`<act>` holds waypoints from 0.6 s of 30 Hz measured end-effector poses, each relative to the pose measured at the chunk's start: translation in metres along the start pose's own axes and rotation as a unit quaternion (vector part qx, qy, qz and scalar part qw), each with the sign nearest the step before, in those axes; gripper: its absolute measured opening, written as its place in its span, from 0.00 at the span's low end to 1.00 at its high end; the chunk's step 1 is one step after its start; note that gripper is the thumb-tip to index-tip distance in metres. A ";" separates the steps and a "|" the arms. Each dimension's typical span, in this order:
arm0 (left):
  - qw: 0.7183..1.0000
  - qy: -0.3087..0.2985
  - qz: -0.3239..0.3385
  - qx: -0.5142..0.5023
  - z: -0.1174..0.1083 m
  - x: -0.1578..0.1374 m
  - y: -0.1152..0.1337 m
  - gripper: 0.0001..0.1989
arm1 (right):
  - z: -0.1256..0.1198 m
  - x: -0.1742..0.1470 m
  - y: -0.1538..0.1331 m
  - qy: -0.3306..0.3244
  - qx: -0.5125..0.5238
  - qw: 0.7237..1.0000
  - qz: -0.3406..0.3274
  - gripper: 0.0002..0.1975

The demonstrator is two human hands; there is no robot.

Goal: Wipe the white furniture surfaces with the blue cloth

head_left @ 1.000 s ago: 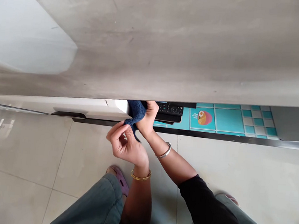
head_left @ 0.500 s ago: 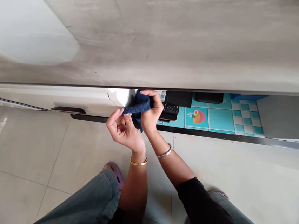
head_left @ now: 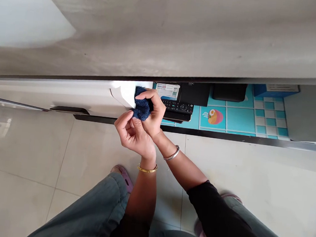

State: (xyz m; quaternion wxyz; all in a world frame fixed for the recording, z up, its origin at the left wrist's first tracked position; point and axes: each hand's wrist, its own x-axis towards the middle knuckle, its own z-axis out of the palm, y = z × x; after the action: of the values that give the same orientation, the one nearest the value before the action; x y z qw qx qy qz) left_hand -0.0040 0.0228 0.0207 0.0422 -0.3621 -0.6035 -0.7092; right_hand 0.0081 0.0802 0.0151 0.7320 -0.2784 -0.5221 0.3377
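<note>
A small navy-blue fluffy cloth [head_left: 141, 108] is bunched between my two hands, beside a smooth white object [head_left: 123, 92] whose kind I cannot make out. My right hand [head_left: 155, 114] is wrapped around the cloth's right side, with the index finger bent over its top. Just below and to the left, my left hand [head_left: 135, 134] pinches the cloth's lower edge between thumb and fingertips. Part of the cloth is hidden behind the right fingers. Close to my right hand, a black remote control [head_left: 180, 107] lies in the open drawer.
The open drawer has a teal tile-patterned liner [head_left: 238, 119]. In it lie a printed card [head_left: 167, 91], a flat black box [head_left: 195, 94], a black case [head_left: 230, 92] and a blue box [head_left: 274, 90]. A grey-beige surface [head_left: 166, 33] overhangs the drawer. Below is a tiled floor [head_left: 87, 156].
The cloth has become more bunched and sits slightly further left and up, with my right hand moving left along with it. My left hand keeps its pinch. The view has shifted a little.
</note>
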 end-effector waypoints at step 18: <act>1.000 -0.009 0.003 -0.028 -0.008 -0.014 0.005 0.03 | -0.003 0.000 -0.002 -0.016 -0.002 0.999 -0.047 0.05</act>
State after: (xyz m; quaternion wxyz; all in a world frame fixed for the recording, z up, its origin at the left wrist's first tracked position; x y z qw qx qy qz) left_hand 0.0046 0.0087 0.0166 0.0285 -0.3708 -0.5826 -0.7227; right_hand 0.0113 0.0788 0.0163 0.7382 -0.2499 -0.5467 0.3061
